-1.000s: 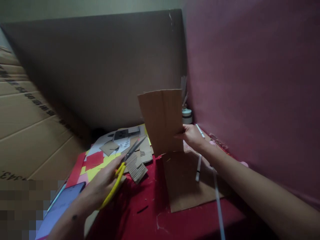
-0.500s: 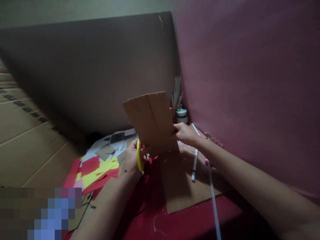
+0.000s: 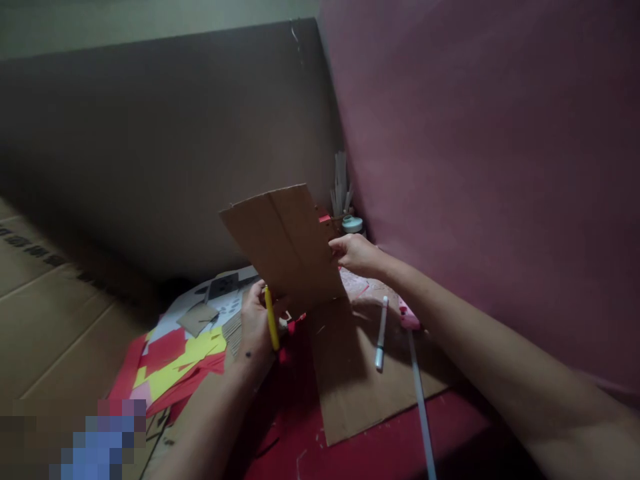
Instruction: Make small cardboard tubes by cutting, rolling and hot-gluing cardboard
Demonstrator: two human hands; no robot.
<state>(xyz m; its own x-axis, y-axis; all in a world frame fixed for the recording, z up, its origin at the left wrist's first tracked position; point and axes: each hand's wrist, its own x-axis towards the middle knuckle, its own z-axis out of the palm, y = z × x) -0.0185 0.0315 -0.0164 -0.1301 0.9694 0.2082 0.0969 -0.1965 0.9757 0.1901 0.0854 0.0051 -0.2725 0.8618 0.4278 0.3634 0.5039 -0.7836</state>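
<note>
A brown cardboard piece (image 3: 287, 243) stands tilted up in front of me, a crease running down it. My left hand (image 3: 256, 320) is closed at its lower left edge, with a thin, curved yellow object (image 3: 271, 319) at the fingers; its kind is unclear. My right hand (image 3: 357, 255) pinches the right edge, fingertips partly hidden. Below lies a larger cardboard sheet (image 3: 350, 393). On that sheet are a white pen-like stick (image 3: 381, 337) and a pink tool (image 3: 409, 315), from whose end a long pale strip (image 3: 423, 407) runs toward me.
Red and yellow paper pieces (image 3: 175, 360) and printed white sheets (image 3: 187, 300) lie at left. A lidded jar (image 3: 352, 225) and upright pale sticks (image 3: 340, 183) stand at the back corner. A large carton (image 3: 55, 313) borders the left; a pink wall (image 3: 480, 167) rises at right.
The view has shifted, so most things appear farther left. My right hand stays at the cardboard's right edge. The yellow object has turned and now looks thinner and straighter.
</note>
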